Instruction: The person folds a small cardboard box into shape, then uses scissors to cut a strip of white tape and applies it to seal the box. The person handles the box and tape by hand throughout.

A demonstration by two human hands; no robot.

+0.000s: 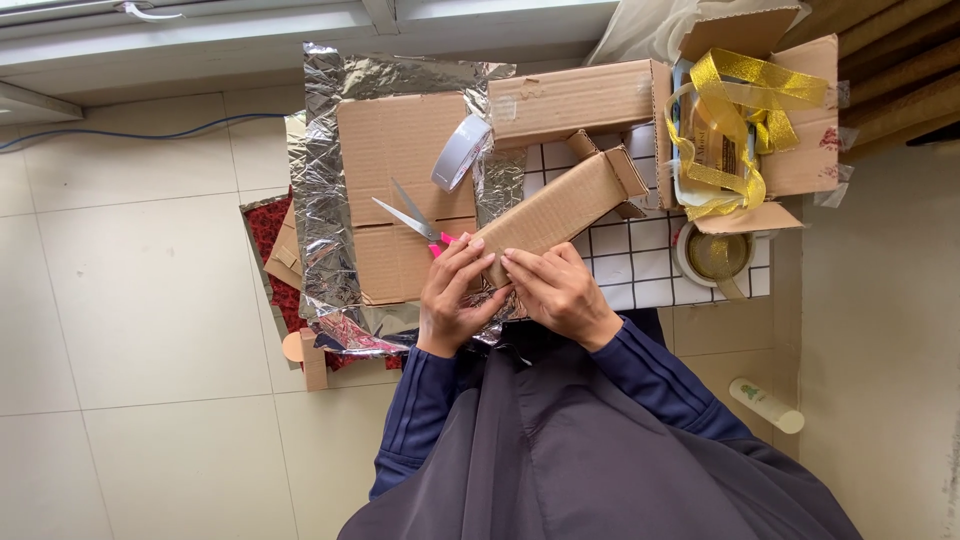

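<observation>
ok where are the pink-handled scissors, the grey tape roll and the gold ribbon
pink-handled metal scissors [408,217]: head view, on the crossed blades.
grey round tape roll [459,152]: head view, on its outer band.
shiny gold ribbon [735,75]: head view, on the loop above the open cardboard box.

- A long cardboard box [560,210] is gripped at its near end by the left hand [452,295] and right hand [558,290].
- Pink-handled scissors [412,220] and a tape roll [460,152] are seen just left, on foil-edged cardboard [395,150].
</observation>
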